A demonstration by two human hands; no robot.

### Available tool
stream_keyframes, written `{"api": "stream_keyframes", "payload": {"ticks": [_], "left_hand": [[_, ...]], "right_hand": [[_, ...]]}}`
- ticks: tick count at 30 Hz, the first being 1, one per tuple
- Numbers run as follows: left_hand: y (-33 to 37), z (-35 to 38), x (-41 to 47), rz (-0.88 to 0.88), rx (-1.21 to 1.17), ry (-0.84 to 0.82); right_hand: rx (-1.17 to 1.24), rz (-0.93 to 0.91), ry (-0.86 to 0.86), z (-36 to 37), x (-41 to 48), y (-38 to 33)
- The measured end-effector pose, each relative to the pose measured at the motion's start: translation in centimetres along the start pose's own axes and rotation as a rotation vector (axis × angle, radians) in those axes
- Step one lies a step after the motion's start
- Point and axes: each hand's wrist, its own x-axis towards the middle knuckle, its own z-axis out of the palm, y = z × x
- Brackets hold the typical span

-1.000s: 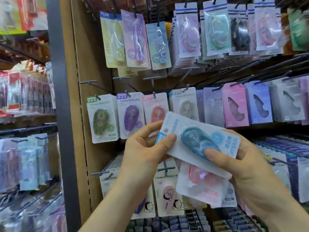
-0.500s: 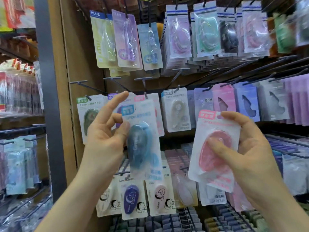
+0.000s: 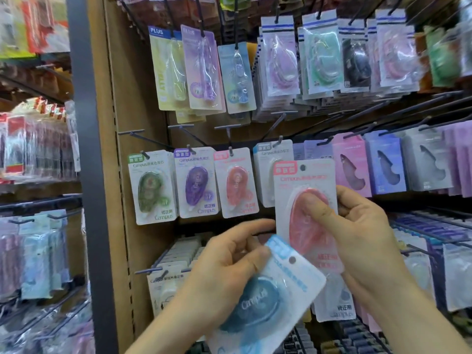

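Left hand (image 3: pixel 229 264) grips the blue pack (image 3: pixel 270 300); right hand (image 3: pixel 362 238) pinches the pink pack (image 3: pixel 304 185), centre right. I'd align its hole squarely with the peg (image 3: pixel 230 149)

Blue pack (image 3: pixel 265 300): we lose its lower end past the bottom edge, and its print is smeared.
Pink pack (image 3: pixel 304 180): lower left corner is behind the blue pack; the right grip (image 3: pixel 362 236) thumb covers part of the blister.
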Motion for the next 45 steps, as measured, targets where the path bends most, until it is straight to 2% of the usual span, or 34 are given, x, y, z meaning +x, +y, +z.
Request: {"api": "stream_keyframes", "payload": {"ticks": [4, 9, 13, 20, 27, 33, 37, 42, 45], "left_hand": [[-0.3, -0.6, -0.2, -0.081, -0.02, -0.094], [-0.3, -2.6, 0.5, -0.137, 0.043, -0.005], [-0.3, -4.3, 1.4, -0.166, 0.066, 0.051], [0.2, -6.0, 2.9, -0.185, 0.029, 0.097], [-0.1, -6.6, 2.8, -0.21, 0.012, 0.054], [0.6, -7.4, 2.5, -0.198, 0.055, 0.06], [0.7, -7.4, 2.4, -0.2, 0.104, 0.087], [1.5, -7.5, 2.4, -0.212, 0.209, 0.062], [1.7, -7.9, 2.8, -0.181, 0.301, 0.079]], "right_hand": [[-0.078, -0.011, -0.083, 1.9, 1.9, 0.3], [-0.237, -0.127, -0.017, 4.5, 3.9, 1.9], [-0.402, -0.167, -0.032, 6.1, 6.0, 3.1], [-0.451, -0.148, 0.003, 8.2, 8.2, 2.9], [-0.565, -0.16, -0.028, 8.4, 8.4, 2.7], [-0.889, -0.237, -0.066, 9.1, 8.5, 1.6], [-0.837, -0.204, -0.043, 9.2, 8.3, 1.6], [-0.689, -0.209, 0.079, 9.2, 8.0, 2.4], [-0.658, -0.185, 0.067, 9.3, 8.0, 3.2]]}}
